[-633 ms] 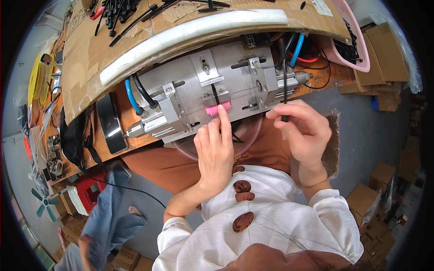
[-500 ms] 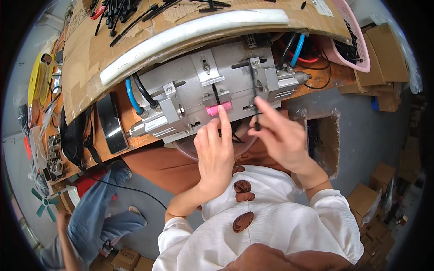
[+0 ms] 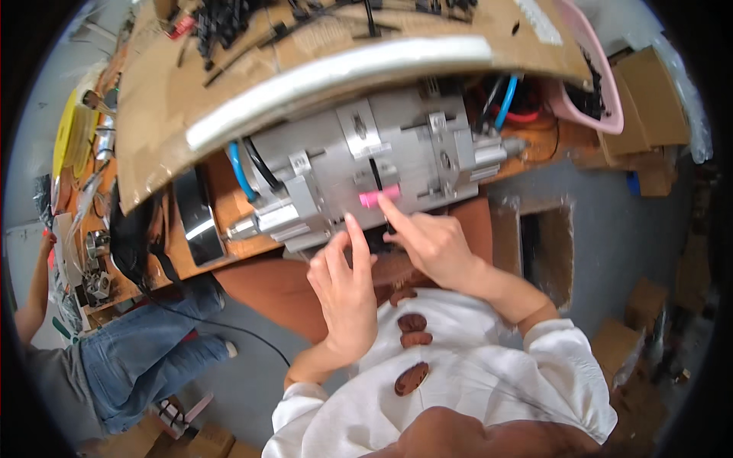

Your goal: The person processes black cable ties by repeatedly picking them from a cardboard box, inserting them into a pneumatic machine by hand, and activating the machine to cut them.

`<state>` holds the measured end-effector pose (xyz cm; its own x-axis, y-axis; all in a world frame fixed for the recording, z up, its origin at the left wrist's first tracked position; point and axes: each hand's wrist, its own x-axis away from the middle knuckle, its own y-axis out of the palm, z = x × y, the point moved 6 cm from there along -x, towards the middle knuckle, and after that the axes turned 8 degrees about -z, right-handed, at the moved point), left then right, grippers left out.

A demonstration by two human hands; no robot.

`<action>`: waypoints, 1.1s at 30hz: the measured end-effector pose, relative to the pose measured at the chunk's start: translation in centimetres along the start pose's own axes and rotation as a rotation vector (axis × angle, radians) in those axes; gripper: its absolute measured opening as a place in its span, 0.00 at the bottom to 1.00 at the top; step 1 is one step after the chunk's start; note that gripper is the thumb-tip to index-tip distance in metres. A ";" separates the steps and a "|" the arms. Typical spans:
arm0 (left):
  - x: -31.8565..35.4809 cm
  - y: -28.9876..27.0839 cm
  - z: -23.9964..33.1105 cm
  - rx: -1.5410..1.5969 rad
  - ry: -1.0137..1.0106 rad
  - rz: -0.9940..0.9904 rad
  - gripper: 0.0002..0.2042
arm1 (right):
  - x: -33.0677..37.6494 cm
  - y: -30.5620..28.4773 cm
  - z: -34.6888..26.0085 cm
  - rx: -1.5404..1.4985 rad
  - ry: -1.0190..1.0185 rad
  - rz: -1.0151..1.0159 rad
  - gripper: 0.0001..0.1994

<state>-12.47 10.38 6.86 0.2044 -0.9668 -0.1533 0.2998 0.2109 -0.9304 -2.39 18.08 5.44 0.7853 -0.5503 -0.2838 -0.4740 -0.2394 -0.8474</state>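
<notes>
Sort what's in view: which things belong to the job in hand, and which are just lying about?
In the job: right hand at the pink piece; left hand nearby; black rod; metal fixture.

Apparently lying about: phone; yellow reel; cardboard box.

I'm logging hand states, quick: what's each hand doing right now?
Left hand: open, index finger extended, no held object visible.
Right hand: index fingertip at the pink block; can't tell whether its grip is closed.
</notes>
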 end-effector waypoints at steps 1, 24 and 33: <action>0.1 -0.3 -0.1 0.045 0.037 -0.025 0.36 | 0.3 0.1 -0.4 0.011 0.006 0.002 0.31; -19.5 -10.0 -6.6 0.328 0.280 -0.182 0.07 | -23.7 -11.0 8.5 -0.716 0.115 -0.263 0.13; -15.9 -10.2 -6.1 0.324 0.194 0.073 0.09 | -23.7 -13.9 7.8 -0.300 -0.362 0.368 0.07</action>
<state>-24.44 22.74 16.72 0.0650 -0.9503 -0.3044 0.5766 0.2848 -0.7658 -11.35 40.65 20.43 0.6088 -0.3453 -0.7142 -0.7912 -0.3294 -0.5152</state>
